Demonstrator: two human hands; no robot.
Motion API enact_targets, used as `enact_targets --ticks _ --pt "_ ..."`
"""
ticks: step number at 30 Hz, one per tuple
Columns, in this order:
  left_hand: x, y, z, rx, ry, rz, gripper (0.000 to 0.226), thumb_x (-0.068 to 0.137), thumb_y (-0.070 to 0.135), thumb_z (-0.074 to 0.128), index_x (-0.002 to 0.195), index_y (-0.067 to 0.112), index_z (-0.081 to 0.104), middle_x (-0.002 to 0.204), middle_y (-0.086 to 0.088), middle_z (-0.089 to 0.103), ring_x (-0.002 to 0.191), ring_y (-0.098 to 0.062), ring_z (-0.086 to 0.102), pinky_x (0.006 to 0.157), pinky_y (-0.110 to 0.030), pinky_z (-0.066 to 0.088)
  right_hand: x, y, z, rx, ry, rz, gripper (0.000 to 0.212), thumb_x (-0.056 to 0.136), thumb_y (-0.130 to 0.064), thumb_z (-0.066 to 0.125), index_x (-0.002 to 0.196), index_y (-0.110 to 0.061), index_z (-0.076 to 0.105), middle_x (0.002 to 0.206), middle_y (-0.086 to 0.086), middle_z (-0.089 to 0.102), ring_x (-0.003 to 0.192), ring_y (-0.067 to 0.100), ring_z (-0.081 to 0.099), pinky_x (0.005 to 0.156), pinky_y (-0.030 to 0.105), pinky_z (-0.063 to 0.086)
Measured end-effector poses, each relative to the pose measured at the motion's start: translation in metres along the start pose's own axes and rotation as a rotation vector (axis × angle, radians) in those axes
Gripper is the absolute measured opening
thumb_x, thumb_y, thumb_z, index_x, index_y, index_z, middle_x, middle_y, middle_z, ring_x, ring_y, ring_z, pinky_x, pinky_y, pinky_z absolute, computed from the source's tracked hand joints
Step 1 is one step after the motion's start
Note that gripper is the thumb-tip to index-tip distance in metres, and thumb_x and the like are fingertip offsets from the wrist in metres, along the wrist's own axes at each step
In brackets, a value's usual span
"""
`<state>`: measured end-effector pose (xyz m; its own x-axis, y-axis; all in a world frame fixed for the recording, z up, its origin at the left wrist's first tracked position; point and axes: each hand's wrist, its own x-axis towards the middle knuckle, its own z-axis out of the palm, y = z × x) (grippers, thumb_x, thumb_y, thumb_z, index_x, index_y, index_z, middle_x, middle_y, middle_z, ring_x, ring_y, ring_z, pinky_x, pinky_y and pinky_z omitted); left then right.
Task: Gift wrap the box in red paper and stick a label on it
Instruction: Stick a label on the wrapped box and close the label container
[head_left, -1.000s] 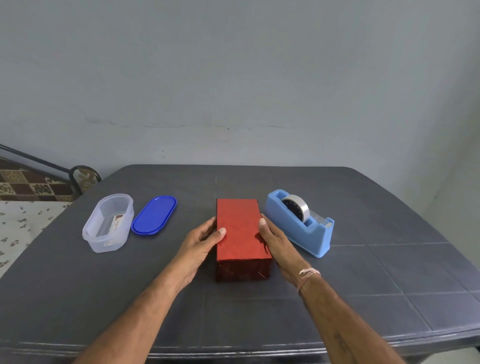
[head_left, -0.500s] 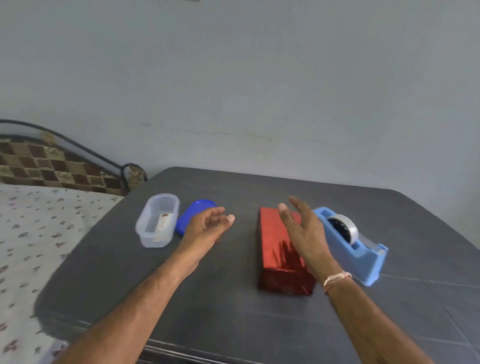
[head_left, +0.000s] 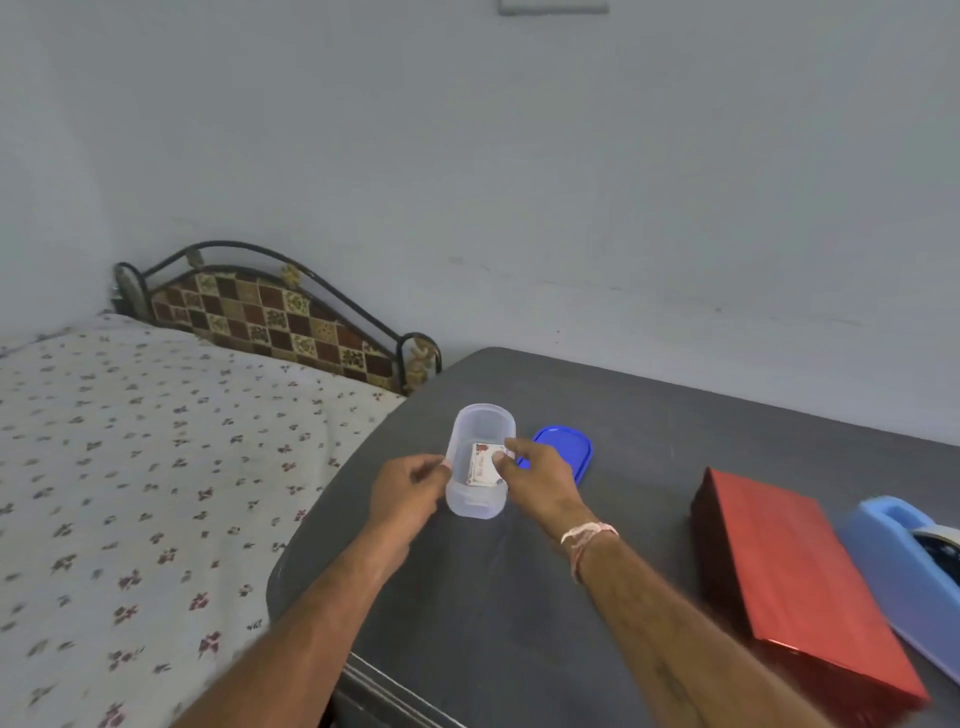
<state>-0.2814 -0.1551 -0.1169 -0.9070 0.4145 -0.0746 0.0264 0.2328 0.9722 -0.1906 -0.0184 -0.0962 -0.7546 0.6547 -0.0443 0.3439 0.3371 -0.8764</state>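
A flower-print bed (head_left: 130, 467) lies left of a dark grey table (head_left: 519, 623). On the table, a person's left hand (head_left: 410, 493) curls against the left wall of a lidless clear container (head_left: 475, 506), gripping it. The right hand (head_left: 540, 478) reaches in from the other side and pinches the label (head_left: 479, 467) inside. A blue lid (head_left: 569, 449) lies just beyond. Well right, the red-wrapped box (head_left: 795, 582) lies flat beside a blue tape dispenser (head_left: 893, 566).

label (head_left: 482, 464) in tub (head_left: 475, 508), lid (head_left: 570, 448) just right, box (head_left: 795, 571) farther right, dispenser (head_left: 893, 569) rightmost
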Motion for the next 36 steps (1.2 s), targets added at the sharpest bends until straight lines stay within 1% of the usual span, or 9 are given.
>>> enact_targets --ticks 2,7,12,16,19,24,29,33,36 --pt "-0.007 -0.005 -0.001 0.014 0.007 -0.008 0.009 0.094 0.02 0.067 0.088 0.023 0.073 0.089 0.004 0.078 0.089 -0.018 0.075 0.08 -0.039 0.061 -0.008 0.002 0.001 -0.05 0.033 0.002 0.048 0.097 -0.014 0.064 0.145 -0.014 0.056 0.142 0.003 0.059 0.119 0.014 0.06 0.093 0.017 0.043" --pt "-0.017 -0.017 -0.009 -0.114 -0.04 -0.083 0.031 0.09 0.038 0.075 0.094 0.007 0.069 0.087 -0.004 0.078 0.085 -0.02 0.075 0.078 -0.042 0.062 -0.043 0.008 -0.009 -0.194 -0.006 -0.024 0.041 0.088 -0.008 0.067 0.127 -0.021 0.069 0.117 -0.005 0.067 0.097 0.011 0.066 0.087 0.026 0.055" --pt "-0.017 -0.019 -0.014 -0.254 -0.118 -0.106 0.024 0.092 0.028 0.076 0.108 0.011 0.069 0.093 -0.005 0.079 0.086 -0.023 0.077 0.083 -0.046 0.063 -0.024 -0.01 -0.014 -0.58 -0.084 -0.339 0.039 0.084 -0.025 0.082 0.121 -0.026 0.071 0.126 -0.008 0.061 0.121 0.018 0.047 0.094 0.029 0.042" --pt "-0.02 -0.022 -0.019 -0.277 -0.148 -0.109 0.023 0.092 0.027 0.076 0.109 0.013 0.07 0.094 -0.007 0.079 0.089 -0.028 0.076 0.085 -0.047 0.063 0.01 -0.03 0.005 -1.076 -0.28 -0.53 0.054 0.087 -0.038 0.077 0.138 -0.032 0.06 0.127 -0.003 0.065 0.122 0.024 0.045 0.087 0.034 0.034" --pt "-0.022 -0.024 -0.018 -0.302 -0.151 -0.101 0.024 0.092 0.027 0.075 0.109 0.011 0.069 0.094 -0.01 0.078 0.088 -0.032 0.075 0.085 -0.049 0.062 0.019 -0.029 0.02 -1.281 -0.321 -0.556 0.056 0.085 -0.048 0.076 0.135 -0.029 0.061 0.124 0.0 0.066 0.12 0.025 0.047 0.085 0.036 0.031" --pt "-0.018 -0.028 -0.016 -0.292 -0.144 -0.101 0.026 0.091 0.031 0.077 0.107 0.011 0.071 0.094 -0.01 0.078 0.08 -0.025 0.074 0.085 -0.049 0.062 0.019 -0.02 0.027 -1.293 -0.241 -0.565 0.043 0.087 -0.044 0.077 0.124 -0.025 0.067 0.121 -0.001 0.068 0.118 0.024 0.05 0.091 0.041 0.034" --pt "-0.018 -0.029 -0.014 -0.303 -0.141 -0.109 0.028 0.09 0.032 0.077 0.105 0.009 0.072 0.09 -0.009 0.079 0.079 -0.024 0.074 0.085 -0.046 0.063 0.015 -0.017 0.026 -1.083 -0.164 -0.515 0.039 0.082 -0.035 0.081 0.114 -0.024 0.063 0.114 0.0 0.068 0.111 0.025 0.057 0.088 0.039 0.038" --pt "-0.019 -0.029 -0.014 -0.28 -0.124 -0.106 0.028 0.091 0.035 0.076 0.104 0.01 0.073 0.088 -0.005 0.079 0.077 -0.018 0.075 0.081 -0.039 0.064 0.015 -0.016 0.015 -0.929 -0.175 -0.434 0.03 0.086 -0.027 0.079 0.11 -0.021 0.061 0.115 0.0 0.068 0.105 0.024 0.063 0.076 0.03 0.042" --pt "-0.021 -0.027 -0.012 -0.246 -0.111 -0.098 0.027 0.091 0.037 0.074 0.103 0.013 0.072 0.091 -0.002 0.079 0.081 -0.017 0.076 0.077 -0.035 0.064 0.014 -0.018 0.004 -0.815 -0.166 -0.389 0.023 0.089 -0.022 0.076 0.108 -0.021 0.063 0.113 0.0 0.072 0.102 0.021 0.066 0.078 0.033 0.053"
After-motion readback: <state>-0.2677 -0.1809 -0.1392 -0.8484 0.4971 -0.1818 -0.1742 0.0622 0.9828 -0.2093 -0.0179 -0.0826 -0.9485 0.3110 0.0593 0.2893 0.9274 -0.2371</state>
